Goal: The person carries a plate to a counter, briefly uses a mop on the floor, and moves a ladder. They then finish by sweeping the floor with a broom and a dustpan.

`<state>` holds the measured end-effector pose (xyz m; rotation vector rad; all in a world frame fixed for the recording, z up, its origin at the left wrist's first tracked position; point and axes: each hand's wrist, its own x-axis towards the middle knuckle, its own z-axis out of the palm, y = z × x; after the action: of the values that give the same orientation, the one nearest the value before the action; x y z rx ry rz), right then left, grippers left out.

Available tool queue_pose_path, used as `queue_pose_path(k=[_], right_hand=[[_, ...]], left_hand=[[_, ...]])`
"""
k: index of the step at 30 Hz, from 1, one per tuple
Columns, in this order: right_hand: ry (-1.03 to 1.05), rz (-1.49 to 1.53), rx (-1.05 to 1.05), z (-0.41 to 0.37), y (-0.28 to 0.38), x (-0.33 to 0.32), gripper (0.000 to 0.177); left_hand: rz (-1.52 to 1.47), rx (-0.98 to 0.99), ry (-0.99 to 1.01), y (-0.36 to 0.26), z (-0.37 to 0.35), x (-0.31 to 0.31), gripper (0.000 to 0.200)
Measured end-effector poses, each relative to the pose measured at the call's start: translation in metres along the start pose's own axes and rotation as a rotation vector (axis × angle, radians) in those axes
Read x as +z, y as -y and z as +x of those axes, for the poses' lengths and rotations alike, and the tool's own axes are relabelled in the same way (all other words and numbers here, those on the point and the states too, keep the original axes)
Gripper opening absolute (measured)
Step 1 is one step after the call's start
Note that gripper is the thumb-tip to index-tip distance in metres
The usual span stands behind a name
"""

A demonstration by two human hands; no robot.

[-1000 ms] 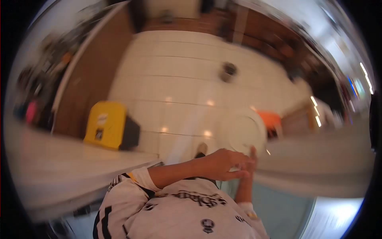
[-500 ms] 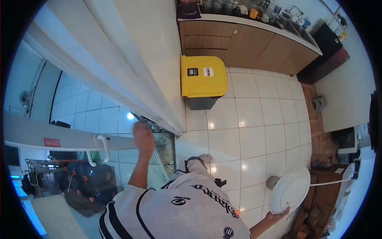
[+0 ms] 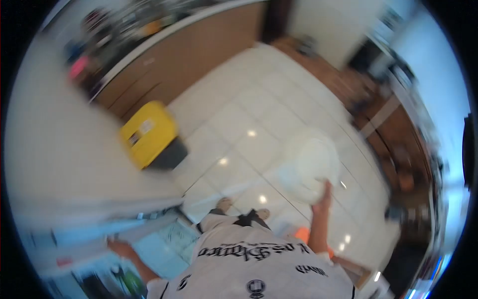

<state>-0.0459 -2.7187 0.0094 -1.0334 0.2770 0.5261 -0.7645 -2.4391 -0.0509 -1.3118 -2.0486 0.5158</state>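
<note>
Head camera: the person's right hand (image 3: pixel 322 195) is holding a white plate (image 3: pixel 309 159) out in front of the body, above the tiled floor (image 3: pixel 214 127). The grip of this hand is pinching the plate at its near rim, with one digit lying over the upper face. Motion blur is softening the plate's outline and obscuring its surface detail.

The left hand (image 3: pixel 118 244) is extending out to the person's left, close to a white door (image 3: pixel 85 255) bearing a red label (image 3: pixel 63 260). Blur is hiding the fingers; whether that grip is spread or pressed together, and whether it is touching the door, cannot be told.

A trash bin (image 3: pixel 152 134) with a yellow lid and dark grey body is standing ahead and to the left, near a brown kitchen cabinet (image 3: pixel 199 65). Above the cabinet, a pale-edged bench (image 3: pixel 184 27) is carrying blurred items. Brown wooden furniture (image 3: pixel 401 144) is lining the right side. An orange object (image 3: pixel 301 233), too blurred to identify, is showing beside the right forearm. The person is wearing a white shirt (image 3: pixel 259 269) with black lettering.
</note>
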Motion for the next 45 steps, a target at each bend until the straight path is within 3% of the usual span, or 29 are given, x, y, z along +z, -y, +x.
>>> queue_pose_path(k=[1,2,3,5,6,8,13,18,22,24,25,27,28,31,33,35,38,39,45], right_hand=[[0.011,0.051,-0.017,-0.013,0.017,0.012,0.041],[-0.057,0.03,-0.005,-0.008,0.028,-0.004,0.046],[-0.068,0.076,-0.023,-0.01,0.043,-0.011,0.048],[-0.077,0.149,-0.056,-0.014,0.072,-0.043,0.052],[-0.074,0.178,-0.072,-0.015,0.082,-0.059,0.053],[-0.09,0.202,-0.103,-0.012,0.097,-0.064,0.055],[-0.179,0.262,-0.162,-0.003,0.158,-0.141,0.058],[-0.244,0.365,-0.279,0.006,0.202,-0.202,0.059],[-0.389,0.391,-0.319,0.025,0.239,-0.259,0.06],[-0.455,0.43,-0.374,0.031,0.261,-0.285,0.057],[-0.485,0.444,-0.389,0.034,0.271,-0.297,0.056],[-0.581,0.453,-0.372,0.04,0.295,-0.316,0.053],[-0.602,0.483,-0.406,0.039,0.307,-0.318,0.052],[-0.656,0.575,-0.541,0.047,0.338,-0.342,0.051],[-0.707,0.621,-0.569,0.053,0.358,-0.364,0.051],[-0.755,0.684,-0.601,0.052,0.365,-0.38,0.051],[-0.817,0.697,-0.693,0.039,0.392,-0.419,0.05],[-0.853,0.689,-0.702,0.037,0.403,-0.429,0.049],[-0.991,0.684,-0.801,0.024,0.443,-0.534,0.05]], left_hand=[[-0.07,-0.005,0.034,-0.002,-0.001,-0.048,0.039],[-0.624,0.02,-0.258,0.002,0.0,-0.033,0.036],[-0.81,-0.053,-0.222,0.0,0.012,-0.019,0.038],[0.034,0.197,-0.483,-0.007,0.019,0.027,0.08],[-0.033,0.112,-0.54,-0.021,0.011,0.007,0.079],[-0.381,-0.01,-0.515,-0.071,-0.011,-0.042,0.077],[-0.668,0.046,-0.531,-0.184,-0.08,-0.168,0.072],[-0.909,0.276,-0.488,-0.301,-0.134,-0.273,0.067],[-1.169,0.607,-0.354,-0.43,-0.193,-0.382,0.063],[-1.346,0.806,-0.062,-0.519,-0.239,-0.454,0.061],[-1.375,0.758,0.317,-0.564,-0.281,-0.516,0.047],[-1.586,1.135,0.685,-0.643,-0.373,-0.593,0.055],[-1.497,1.307,0.886,-0.645,-0.423,-0.646,0.051],[-1.178,1.808,1.437,-0.628,-0.604,-0.785,0.054],[-0.819,2.007,1.845,-0.575,-0.707,-0.854,0.063],[-0.393,2.005,2.236,-0.514,-0.785,-0.897,0.074],[0.097,1.812,2.682,-0.456,-0.887,-0.91,0.083],[0.12,1.715,2.629,-0.454,-0.914,-0.913,0.086],[0.336,1.968,2.354,-0.39,-1.053,-0.932,0.072]])
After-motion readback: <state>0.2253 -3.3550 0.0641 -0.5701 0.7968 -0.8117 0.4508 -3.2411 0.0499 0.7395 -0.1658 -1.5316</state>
